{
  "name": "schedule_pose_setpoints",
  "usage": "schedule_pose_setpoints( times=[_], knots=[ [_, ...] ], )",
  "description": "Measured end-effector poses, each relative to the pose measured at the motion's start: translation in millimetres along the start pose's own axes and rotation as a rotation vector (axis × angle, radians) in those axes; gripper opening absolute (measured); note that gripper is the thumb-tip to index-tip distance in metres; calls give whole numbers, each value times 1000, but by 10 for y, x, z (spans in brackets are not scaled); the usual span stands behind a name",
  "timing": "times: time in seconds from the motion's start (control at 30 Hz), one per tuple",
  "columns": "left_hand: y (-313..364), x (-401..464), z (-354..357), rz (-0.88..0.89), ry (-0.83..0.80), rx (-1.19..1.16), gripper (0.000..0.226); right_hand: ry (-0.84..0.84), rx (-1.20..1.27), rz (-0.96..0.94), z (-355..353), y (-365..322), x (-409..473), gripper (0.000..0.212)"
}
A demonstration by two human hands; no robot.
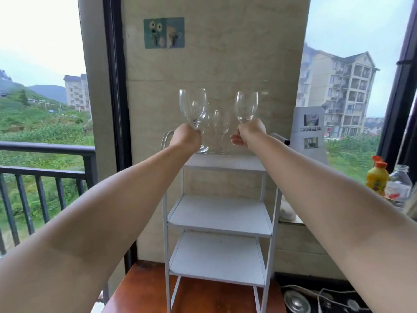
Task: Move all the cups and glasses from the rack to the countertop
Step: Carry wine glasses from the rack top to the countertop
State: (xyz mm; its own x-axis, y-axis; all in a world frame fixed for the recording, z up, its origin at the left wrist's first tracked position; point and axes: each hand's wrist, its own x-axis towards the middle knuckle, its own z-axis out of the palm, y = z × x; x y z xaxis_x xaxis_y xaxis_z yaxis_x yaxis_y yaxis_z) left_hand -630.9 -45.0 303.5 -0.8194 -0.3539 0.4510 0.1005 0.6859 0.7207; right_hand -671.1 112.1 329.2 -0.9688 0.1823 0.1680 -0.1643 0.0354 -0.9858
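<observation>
A white metal rack point(220, 216) stands against the beige wall, with its lower shelves bare. My left hand point(186, 138) grips the stem of a large clear wine glass point(193, 105), lifted slightly above the top shelf. My right hand point(250, 132) holds another clear wine glass point(246, 106) by its stem, also raised. Between my hands a smaller wine glass point(218, 123) stands on the top shelf, and one more glass point(206, 129) stands behind the left one. A clear handle of a mug point(165, 138) shows left of my left hand.
A reddish wooden surface point(140, 290) lies under the rack. To the right are a yellow bottle point(377, 177), a clear bottle point(399, 184), a grey card with photos point(309, 129) and cables on a dark mat point(316, 299). A black railing point(45, 168) is at left.
</observation>
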Motion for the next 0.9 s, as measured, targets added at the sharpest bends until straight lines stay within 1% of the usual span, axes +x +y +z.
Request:
schedule_pose_setpoints(
  times=[0.1,0.23,0.4,0.57,0.67,0.9],
  knots=[
    [77,-146,-125,22,1,12,29,-16,-12,-26,-54,-71,-225,26],
    [136,-451,-315,45,-8,-48,30,4,-30,-81,-151,-155,-610,21],
    [112,-1007,-580,68,-96,-59,34,27,-45,-82,-234,-99,-1239,13],
    [-69,-1681,-687,49,-171,-39,33,56,-47,-13,-382,201,-1996,14],
    [-122,-2036,-658,43,-250,-41,34,73,-32,47,-573,367,-2333,12],
    [-191,-2837,-333,22,-447,-84,33,167,-32,182,-1108,915,-2937,10]
  ],
)
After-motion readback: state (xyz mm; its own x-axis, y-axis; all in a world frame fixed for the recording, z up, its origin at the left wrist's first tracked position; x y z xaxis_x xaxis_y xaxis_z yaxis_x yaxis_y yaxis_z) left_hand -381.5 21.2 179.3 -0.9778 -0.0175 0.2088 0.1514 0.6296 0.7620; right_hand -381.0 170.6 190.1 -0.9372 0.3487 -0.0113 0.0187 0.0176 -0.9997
